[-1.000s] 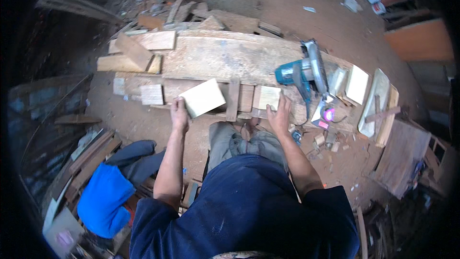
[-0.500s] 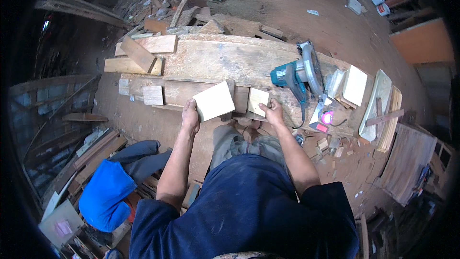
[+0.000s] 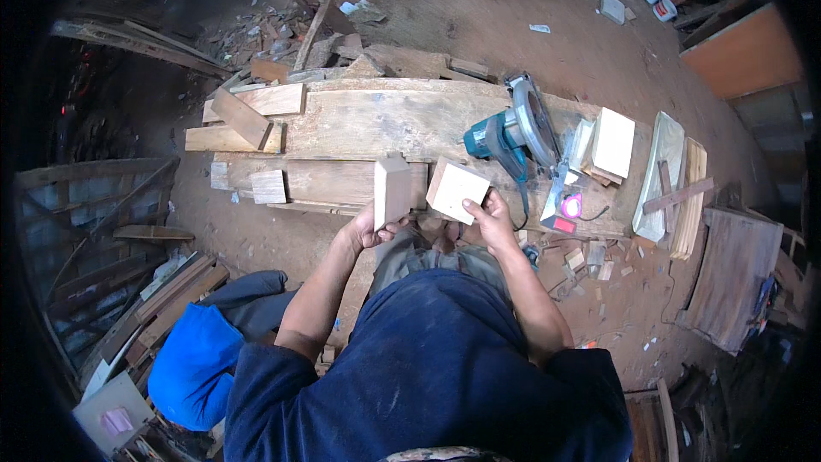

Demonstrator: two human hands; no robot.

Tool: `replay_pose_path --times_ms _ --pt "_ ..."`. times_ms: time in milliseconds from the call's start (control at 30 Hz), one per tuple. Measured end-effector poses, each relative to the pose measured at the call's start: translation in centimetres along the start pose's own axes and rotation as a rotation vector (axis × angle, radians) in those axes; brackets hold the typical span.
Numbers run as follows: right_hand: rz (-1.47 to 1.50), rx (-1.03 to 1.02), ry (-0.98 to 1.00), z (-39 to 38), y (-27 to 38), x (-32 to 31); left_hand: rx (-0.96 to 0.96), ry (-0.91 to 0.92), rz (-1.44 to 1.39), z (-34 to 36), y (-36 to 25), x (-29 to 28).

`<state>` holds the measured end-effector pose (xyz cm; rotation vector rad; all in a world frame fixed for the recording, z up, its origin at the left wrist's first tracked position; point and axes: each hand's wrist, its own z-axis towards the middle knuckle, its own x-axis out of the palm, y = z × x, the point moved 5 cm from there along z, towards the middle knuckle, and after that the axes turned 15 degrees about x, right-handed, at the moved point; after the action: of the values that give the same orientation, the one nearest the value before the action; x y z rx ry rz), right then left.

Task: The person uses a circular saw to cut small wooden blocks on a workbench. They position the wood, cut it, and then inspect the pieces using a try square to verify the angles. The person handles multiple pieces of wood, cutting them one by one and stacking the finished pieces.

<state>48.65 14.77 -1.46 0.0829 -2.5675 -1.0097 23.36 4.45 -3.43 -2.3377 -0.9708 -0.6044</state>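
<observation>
My left hand (image 3: 371, 228) grips a pale wooden block (image 3: 391, 189), turned up on edge above the bench's near plank. To its right, my right hand (image 3: 486, 221) grips a squarish pale wooden piece (image 3: 453, 190), thumb on its face. Both are held just in front of the long plank bench (image 3: 359, 120). A teal circular saw (image 3: 505, 133) rests on the bench beyond my right hand. Right of the saw are stacked cut pieces (image 3: 611, 141), with a pink and grey object (image 3: 571, 205) in front of them.
Offcuts (image 3: 246, 115) lie on the bench's left end, long pieces (image 3: 658, 175) at its right. A wooden panel (image 3: 727, 278) leans at lower right. Scrap wood (image 3: 299, 51) lies behind the bench. Blue and dark clothing (image 3: 192, 359) lies on boards at lower left.
The left block has been raised from face-up to on edge. The right piece has been lifted toward the middle, and the two pieces are now closer together.
</observation>
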Motion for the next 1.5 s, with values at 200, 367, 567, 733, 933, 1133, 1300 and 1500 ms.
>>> replay_pose_path --times_ms 200,367,567,733,933,1133,1300,1500 --pt "-0.495 -0.167 -0.043 2.9 -0.5 4.5 0.078 -0.169 0.441 1.2 0.3 -5.2" --pt "-0.557 -0.226 -0.113 5.0 -2.3 8.8 0.441 -0.279 0.321 1.4 -3.1 -6.2" --pt "-0.553 -0.134 -0.165 5.1 -1.3 11.5 0.653 -0.154 0.641 2.1 -5.4 -7.7" --pt "-0.342 -0.054 -0.161 3.6 -2.8 13.4 0.813 -0.287 0.913 -2.2 -8.7 -14.2" --pt "-0.591 -0.123 -0.121 4.7 -6.5 18.6 0.814 -0.248 1.113 -6.7 -10.1 -20.0" --pt "-0.819 -0.25 -0.162 6.2 -7.7 22.4 0.587 -0.043 1.225 -4.7 -13.7 -16.6" --pt "-0.862 -0.246 -0.206 7.4 -8.4 23.4 0.372 0.189 0.932 -1.8 -13.7 -17.1" --pt "-0.789 -0.189 -0.178 7.7 -9.0 22.9 0.115 0.17 0.49 0.9 -11.7 -17.0"
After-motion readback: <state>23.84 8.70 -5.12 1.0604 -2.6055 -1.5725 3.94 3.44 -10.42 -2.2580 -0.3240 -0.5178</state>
